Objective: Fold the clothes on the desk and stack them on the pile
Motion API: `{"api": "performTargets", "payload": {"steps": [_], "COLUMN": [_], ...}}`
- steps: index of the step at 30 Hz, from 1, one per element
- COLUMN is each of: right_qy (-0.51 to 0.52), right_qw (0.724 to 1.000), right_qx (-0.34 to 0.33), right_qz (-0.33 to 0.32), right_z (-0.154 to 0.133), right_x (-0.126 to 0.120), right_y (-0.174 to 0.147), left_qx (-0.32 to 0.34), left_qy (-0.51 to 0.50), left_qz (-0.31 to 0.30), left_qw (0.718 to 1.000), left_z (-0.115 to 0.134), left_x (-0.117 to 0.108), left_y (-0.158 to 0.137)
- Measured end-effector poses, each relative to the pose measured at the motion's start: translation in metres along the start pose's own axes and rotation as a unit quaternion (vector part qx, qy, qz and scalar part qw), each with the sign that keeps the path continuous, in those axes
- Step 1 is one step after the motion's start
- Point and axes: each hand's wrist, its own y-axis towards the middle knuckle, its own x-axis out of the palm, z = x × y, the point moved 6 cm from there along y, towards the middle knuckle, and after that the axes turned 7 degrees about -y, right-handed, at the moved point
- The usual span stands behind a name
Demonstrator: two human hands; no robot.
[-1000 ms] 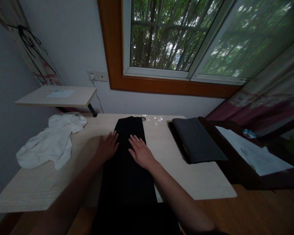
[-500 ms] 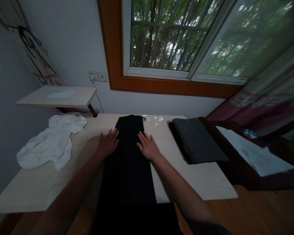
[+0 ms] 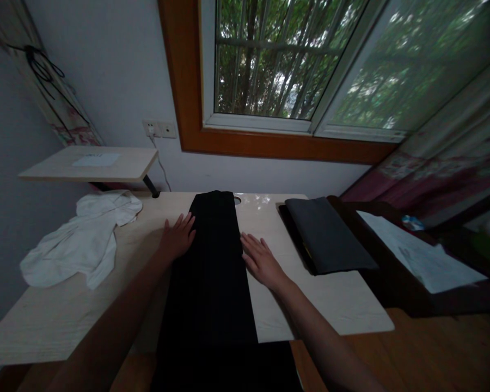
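A long black garment, seemingly folded trousers (image 3: 212, 267), lies flat along the middle of the wooden table (image 3: 322, 305) and reaches over its front edge. On its left edge, near the far end, my left hand (image 3: 178, 235) rests with fingers spread and touching the cloth. My right hand (image 3: 263, 260) is beside the right edge, fingers stretched out, its fingertips at or just off the cloth; exact contact is hard to tell. Neither hand grips anything.
A crumpled white cloth (image 3: 81, 237) lies at the left, by a small raised shelf (image 3: 134, 163) with a paper label. Folded dark grey fabric (image 3: 330, 234) sits at the right. Beyond it, a white sheet (image 3: 416, 250) covers part of a dark surface.
My right hand has slid right, off the top of the black garment to its edge. The left hand stays in place on the cloth. The view shifts slightly.
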Motion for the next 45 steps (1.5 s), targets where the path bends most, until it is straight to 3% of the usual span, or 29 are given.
{"api": "performTargets", "payload": {"steps": [4,11,15,19,22,34,41,45], "right_qy": [-0.008,-0.028,-0.03,-0.032,-0.036,-0.053,-0.064,-0.078], "right_qw": [0.998,0.998,0.998,0.998,0.997,0.997,0.997,0.997], "right_qx": [-0.06,-0.055,-0.055,-0.057,-0.058,-0.054,-0.033,-0.011], "right_qz": [-0.021,-0.025,-0.019,-0.019,-0.025,-0.027,-0.029,-0.006], "right_z": [-0.016,-0.017,-0.017,-0.018,-0.018,-0.017,-0.009,-0.021], "right_x": [0.001,0.004,0.004,0.003,0.003,0.006,0.006,0.0], "right_y": [-0.007,-0.004,-0.004,-0.004,-0.004,-0.003,0.012,0.037], "left_qx": [-0.015,0.021,0.076,0.195,0.206,0.128,0.114,0.115], "left_qy": [-0.002,0.005,-0.001,-0.032,-0.049,-0.018,-0.019,-0.024], "left_qz": [-0.009,0.021,0.039,0.019,0.003,-0.014,0.006,0.019], "left_qw": [1.0,1.0,0.996,0.98,0.977,0.992,0.993,0.993], "left_z": [-0.007,0.002,0.042,0.099,0.115,0.06,0.059,0.063], "left_x": [0.004,-0.011,-0.017,-0.003,0.008,-0.001,0.005,0.008], "left_y": [0.012,0.021,0.005,-0.031,-0.051,-0.078,-0.068,-0.052]}}
